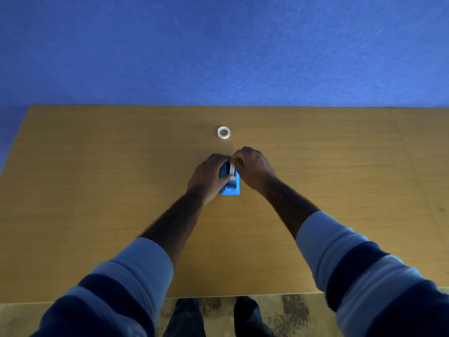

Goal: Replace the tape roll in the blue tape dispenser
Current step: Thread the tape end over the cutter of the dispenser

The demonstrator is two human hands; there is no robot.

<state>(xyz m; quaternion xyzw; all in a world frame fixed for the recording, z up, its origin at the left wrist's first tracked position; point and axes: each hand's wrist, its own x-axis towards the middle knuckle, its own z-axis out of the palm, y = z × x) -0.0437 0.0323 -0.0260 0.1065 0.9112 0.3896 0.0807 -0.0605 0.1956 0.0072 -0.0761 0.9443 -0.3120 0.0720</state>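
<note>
The blue tape dispenser (231,188) stands on the wooden table (97,190) near its middle, its cutter end toward me. My left hand (209,177) wraps its left side, thumb across the top. My right hand (252,167) pinches a white tape roll (232,168) that stands on edge in the dispenser's well. A second white ring, a tape roll or bare core (223,132), lies flat on the table just beyond the hands. The far end of the dispenser is hidden by my fingers.
A blue wall rises behind the table's far edge. The table's near edge runs below my forearms, with patterned floor and my shoes beneath it.
</note>
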